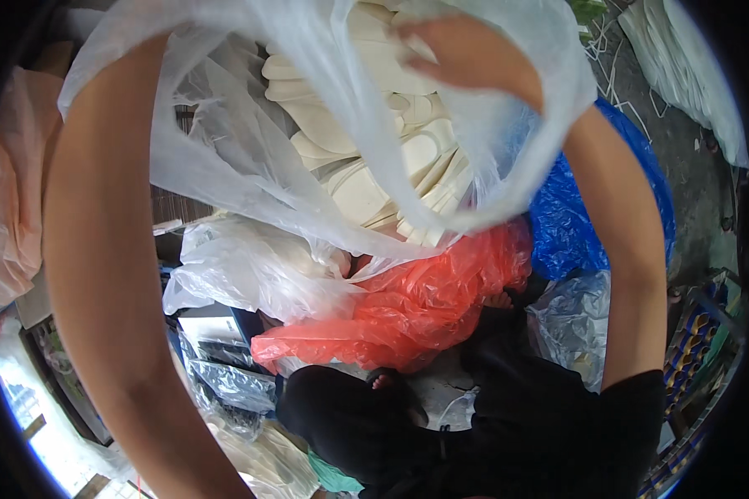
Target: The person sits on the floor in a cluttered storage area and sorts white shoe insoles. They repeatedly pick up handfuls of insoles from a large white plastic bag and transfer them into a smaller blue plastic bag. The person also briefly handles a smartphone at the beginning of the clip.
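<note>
Cream-coloured shoe insoles (362, 108) lie heaped in overlapping stacks at the top middle. Around and over them spreads a large translucent white plastic bag (250, 200), its loose rim looping past both my forearms. My right hand (466, 54) is above the right side of the heap, fingers pointing left and thumb apart, somewhat blurred; nothing shows in its grasp. From the lower left my left forearm (100, 224) reaches up behind the bag's rim, and the hand itself is out of sight beyond the top left.
A crumpled red plastic bag (416, 308) lies in front of my legs, beside a clear white bag (250, 262). Blue plastic (558, 216) bulges at the right. A peach-coloured bag (12, 183) stands far left; a rack (699, 349) is at the lower right.
</note>
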Demonstrator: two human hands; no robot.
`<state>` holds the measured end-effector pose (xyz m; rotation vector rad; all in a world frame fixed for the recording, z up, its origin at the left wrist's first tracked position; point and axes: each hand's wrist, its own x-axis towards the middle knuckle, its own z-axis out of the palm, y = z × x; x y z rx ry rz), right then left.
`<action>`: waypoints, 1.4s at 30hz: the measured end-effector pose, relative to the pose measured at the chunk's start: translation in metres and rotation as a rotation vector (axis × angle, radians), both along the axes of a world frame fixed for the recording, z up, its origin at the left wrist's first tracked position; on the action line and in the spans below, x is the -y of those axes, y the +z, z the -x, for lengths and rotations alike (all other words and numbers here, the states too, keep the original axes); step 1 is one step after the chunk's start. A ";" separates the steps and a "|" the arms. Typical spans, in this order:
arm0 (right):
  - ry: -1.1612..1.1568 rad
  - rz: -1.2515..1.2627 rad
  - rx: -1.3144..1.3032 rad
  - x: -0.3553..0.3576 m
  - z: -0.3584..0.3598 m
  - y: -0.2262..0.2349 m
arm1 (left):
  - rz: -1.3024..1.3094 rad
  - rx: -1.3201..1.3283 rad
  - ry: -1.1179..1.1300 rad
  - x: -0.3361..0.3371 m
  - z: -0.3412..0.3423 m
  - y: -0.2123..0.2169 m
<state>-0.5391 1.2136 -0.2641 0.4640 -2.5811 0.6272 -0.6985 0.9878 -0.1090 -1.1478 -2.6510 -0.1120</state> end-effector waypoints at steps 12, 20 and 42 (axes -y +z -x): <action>0.050 -0.398 0.695 0.017 -0.148 -0.070 | -0.173 1.285 -0.011 -0.083 -0.110 -0.117; 0.063 0.019 0.827 0.008 -0.163 -0.081 | 0.009 1.000 -0.039 0.035 -0.236 -0.228; 0.203 -0.275 0.484 0.042 -0.157 -0.068 | 0.211 0.647 0.138 0.078 -0.178 -0.241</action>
